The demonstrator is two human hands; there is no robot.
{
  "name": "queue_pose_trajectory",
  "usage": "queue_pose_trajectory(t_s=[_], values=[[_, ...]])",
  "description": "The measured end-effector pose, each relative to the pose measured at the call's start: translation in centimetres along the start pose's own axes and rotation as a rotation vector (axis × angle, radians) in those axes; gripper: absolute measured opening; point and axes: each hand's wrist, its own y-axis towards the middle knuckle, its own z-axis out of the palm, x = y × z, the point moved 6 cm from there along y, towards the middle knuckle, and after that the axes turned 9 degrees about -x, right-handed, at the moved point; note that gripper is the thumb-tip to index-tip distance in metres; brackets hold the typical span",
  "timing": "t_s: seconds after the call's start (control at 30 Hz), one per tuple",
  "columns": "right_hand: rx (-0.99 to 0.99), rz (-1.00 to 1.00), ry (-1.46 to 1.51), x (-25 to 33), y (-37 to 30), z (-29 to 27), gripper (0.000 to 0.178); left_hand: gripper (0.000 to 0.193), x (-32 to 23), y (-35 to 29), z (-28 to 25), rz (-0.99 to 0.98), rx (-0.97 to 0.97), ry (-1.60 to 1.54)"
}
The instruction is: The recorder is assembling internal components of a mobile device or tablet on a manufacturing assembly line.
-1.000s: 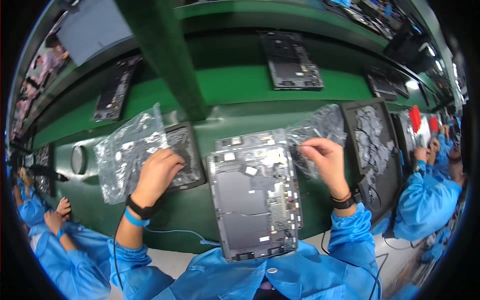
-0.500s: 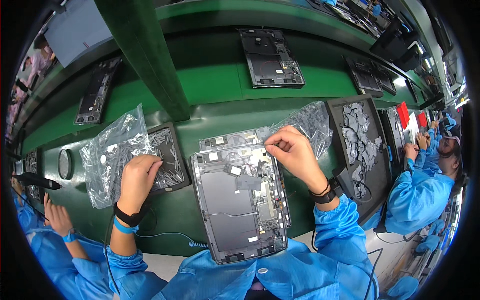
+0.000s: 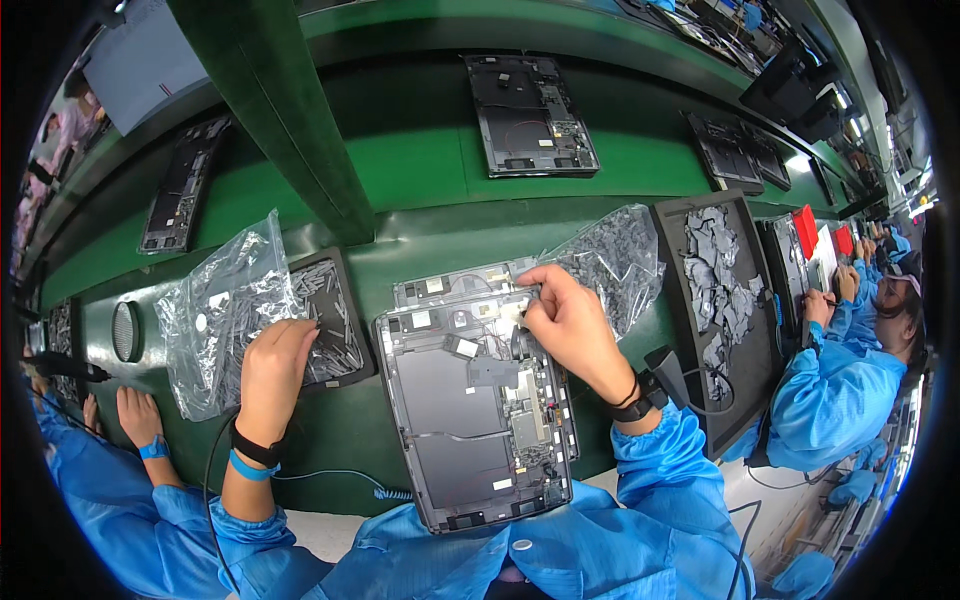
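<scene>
An opened tablet-like device [image 3: 455,400] lies in front of me, its dark inner side and circuit board showing. A second such device [image 3: 440,287] sticks out from beneath its far edge. With thumb and fingers pinched, my right hand [image 3: 572,335] is at the device's far right corner; its fingertips hide whatever they hold. My left hand [image 3: 272,378] is pinched too, above the near edge of a dark tray [image 3: 362,352] of thin grey strips [image 3: 338,325]. Anything between its fingertips is too small to name. Beside that hand, a clear plastic bag [image 3: 215,320] holds more strips.
On the right stands a dark tray [image 3: 765,400] of grey crumpled pieces [image 3: 722,265], next to a clear bag [image 3: 625,265] of dark bits. Another opened device [image 3: 530,115] rests on the green belt behind. A round black dish [image 3: 126,332] sits left. Co-workers in blue sit on both sides.
My right hand has shifted slightly left and nearer over the device's corner. My left hand has moved a little nearer me. The left co-worker's hand has come down onto the table.
</scene>
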Motion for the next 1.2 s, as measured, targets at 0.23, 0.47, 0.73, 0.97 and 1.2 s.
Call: queue_pose_trajectory(t_s=[0.23,0.47,0.73,0.97,1.2], values=[[-0.116,-0.230,-0.114,1.3,-0.8,-0.1,0.027,0.017,-0.1,-0.1,0.1,-0.031,-0.045,-0.023],[-0.058,-0.248,-0.008,1.4,-0.7,-1.2,0.027,0.015,0.1,-0.4,-0.6,-0.057,-0.020,-0.021],[-0.064,-0.240,-0.122,1.5,-0.5,-0.8,0.027,0.011,-1.1,-0.9,-2.3,-0.163,-0.071,0.001],[-0.074,-0.181,-0.140,1.0,-0.3,0.0,0.029,0.021,-10.3,-2.9,-0.1,-0.313,0.232,-0.824],[0.031,-0.056,0.220,-1.2,-0.7,-0.5,0.027,0.025,-11.7,-0.1,5.7,-0.481,0.381,-1.087]])
